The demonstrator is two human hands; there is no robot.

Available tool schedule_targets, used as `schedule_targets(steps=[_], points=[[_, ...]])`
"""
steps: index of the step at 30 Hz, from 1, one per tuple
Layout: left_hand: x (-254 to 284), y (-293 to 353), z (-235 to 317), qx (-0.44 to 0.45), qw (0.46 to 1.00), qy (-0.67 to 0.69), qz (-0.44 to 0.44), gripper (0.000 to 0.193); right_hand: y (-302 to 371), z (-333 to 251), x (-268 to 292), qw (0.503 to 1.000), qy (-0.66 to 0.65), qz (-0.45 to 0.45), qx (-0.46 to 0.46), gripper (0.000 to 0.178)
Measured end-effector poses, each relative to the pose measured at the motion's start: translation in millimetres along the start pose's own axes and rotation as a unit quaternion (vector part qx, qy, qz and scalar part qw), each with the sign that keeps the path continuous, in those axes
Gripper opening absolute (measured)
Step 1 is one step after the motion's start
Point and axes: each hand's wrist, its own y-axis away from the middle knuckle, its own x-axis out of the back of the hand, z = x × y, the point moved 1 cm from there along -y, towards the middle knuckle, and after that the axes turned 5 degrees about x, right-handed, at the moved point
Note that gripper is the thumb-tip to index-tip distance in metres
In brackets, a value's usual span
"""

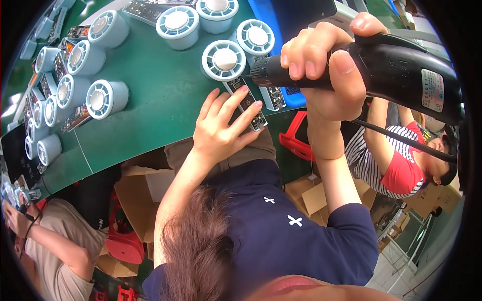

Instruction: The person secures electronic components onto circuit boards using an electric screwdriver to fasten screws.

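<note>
My right hand (326, 70) is closed around a black electric screwdriver (401, 67), its ridged nose pointing left. The nose is close to the upper end of a narrow circuit board strip (257, 120), beside a round pale-blue cap (224, 60) with a white centre. Whether the bit touches anything cannot be made out. With its other fingers spread, my left hand (221, 125) presses two fingertips onto the strip and keeps its thumb by the lower end, holding it at the table's near edge. A second strip (275, 99) lies just to the right, partly behind my right hand.
Several more pale-blue caps (107, 99) with circuit strips crowd the left of the green table (150, 110). Others stand at the far middle. A blue tray edge (263, 15) runs along the right. Co-workers sit at both sides, near cardboard boxes (133, 200) and red stools (123, 241).
</note>
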Motion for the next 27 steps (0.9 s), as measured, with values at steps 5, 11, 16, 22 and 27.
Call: schedule_targets(steps=[5, 11, 16, 22, 27], points=[[0.8, 0.5, 0.2, 0.001, 1.000, 0.005, 0.000, 0.051, -1.0, 2.7, 0.9, 1.000, 0.008, -0.019, 0.001, 0.036], [3.9, 1.2, 0.1, 0.004, 1.000, 0.010, 0.002, 0.052, -3.8, 2.8, 0.5, 0.997, 0.032, -0.069, 0.006, 0.036], [4.8, -1.6, 10.0, 0.001, 1.000, 0.011, 0.000, 0.052, -8.8, -2.9, 4.6, 0.997, 0.066, -0.045, 0.022, 0.035], [-3.2, -5.0, 30.4, 0.002, 1.000, -0.004, -0.001, 0.050, -15.6, -30.7, 14.0, 0.982, 0.155, 0.079, 0.067, 0.033], [-7.9, -11.4, 37.8, -0.002, 1.000, -0.003, 0.004, 0.050, 0.3, -85.5, 78.0, 0.955, 0.222, 0.172, 0.091, 0.032]])
